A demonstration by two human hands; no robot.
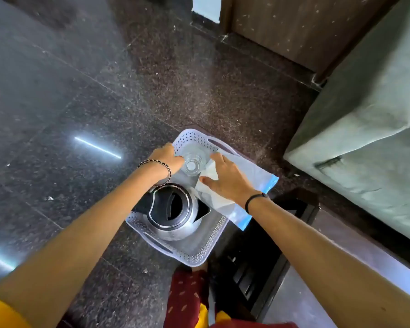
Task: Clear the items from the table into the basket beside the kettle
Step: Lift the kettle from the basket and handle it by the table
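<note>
A pale perforated plastic basket (200, 253) stands on the dark floor below me. Inside its near half sits a steel kettle (173, 213) with a black lid. In the far half stands a clear drinking glass (192, 165), and my left hand (167, 159) grips its left side. My right hand (227, 178) rests on a clear plastic bag (251, 185) with a blue edge that hangs over the basket's right rim. White crumpled paper (210, 172) lies under my right fingers beside the glass.
A dark low table (282, 245) with a glossy top is at the lower right, close to the basket. A grey-green sofa (365, 114) fills the right side. A wooden door (294, 27) stands at the top. The polished stone floor stretches to the left.
</note>
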